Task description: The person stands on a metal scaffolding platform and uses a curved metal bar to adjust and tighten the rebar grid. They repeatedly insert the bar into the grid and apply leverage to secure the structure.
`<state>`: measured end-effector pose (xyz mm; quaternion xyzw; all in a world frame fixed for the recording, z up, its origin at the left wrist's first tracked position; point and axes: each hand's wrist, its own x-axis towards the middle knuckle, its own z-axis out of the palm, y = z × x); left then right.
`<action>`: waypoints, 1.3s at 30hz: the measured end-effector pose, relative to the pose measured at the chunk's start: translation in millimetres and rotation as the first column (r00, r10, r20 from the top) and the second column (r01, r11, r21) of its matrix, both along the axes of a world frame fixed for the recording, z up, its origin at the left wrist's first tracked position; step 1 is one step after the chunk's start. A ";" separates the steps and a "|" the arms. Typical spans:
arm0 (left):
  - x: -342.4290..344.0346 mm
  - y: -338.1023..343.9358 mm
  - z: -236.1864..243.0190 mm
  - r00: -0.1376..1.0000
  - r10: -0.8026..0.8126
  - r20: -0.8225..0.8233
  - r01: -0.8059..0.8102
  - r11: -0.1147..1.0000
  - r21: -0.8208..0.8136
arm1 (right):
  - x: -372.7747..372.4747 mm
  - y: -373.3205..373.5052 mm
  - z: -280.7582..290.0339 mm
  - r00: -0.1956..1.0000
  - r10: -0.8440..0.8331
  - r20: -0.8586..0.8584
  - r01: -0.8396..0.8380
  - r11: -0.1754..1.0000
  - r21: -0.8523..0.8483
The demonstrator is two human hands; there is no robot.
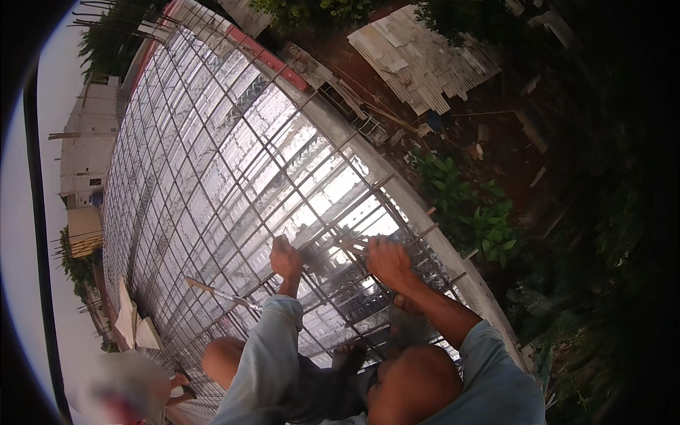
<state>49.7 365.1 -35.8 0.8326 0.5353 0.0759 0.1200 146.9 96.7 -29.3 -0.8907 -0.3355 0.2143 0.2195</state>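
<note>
Head view, right fingers (pixel 377 249) gripping pliers (pixel 351 245), left fingers (pixel 281 246) clenched, contents unclear, rebar grid (pixel 284 171)

No text, label, brand, number or sign can be read here.
</note>
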 end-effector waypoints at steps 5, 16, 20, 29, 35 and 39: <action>3.0 -3.3 2.1 0.999 0.021 0.028 -0.021 1.000 -0.006 | 6.0 0.6 5.0 0.999 0.008 -0.046 -0.008 1.000 -0.005; 3.2 -1.6 7.2 0.999 0.040 -0.002 -0.040 0.997 -0.062 | 16.3 -5.2 6.9 0.984 0.088 -0.157 -0.086 0.996 0.019; 3.6 2.6 7.8 1.000 0.004 0.009 -0.004 1.000 -0.027 | 14.9 -3.6 9.4 0.981 0.094 -0.167 -0.096 0.995 -0.003; -18.6 29.6 -5.1 0.988 -0.026 0.152 0.066 0.963 -0.260 | 7.5 -15.6 6.5 0.991 0.128 -0.046 -0.122 0.987 0.107; 1.5 18.1 59.9 0.945 -0.315 0.091 0.316 0.949 0.008 | 7.9 -17.9 2.9 0.994 0.100 -0.043 -0.100 0.995 0.011; 24.6 17.3 139.9 0.923 -0.040 0.383 0.338 0.564 -0.754 | 7.8 -10.0 6.6 0.990 0.129 -0.053 -0.129 0.992 0.005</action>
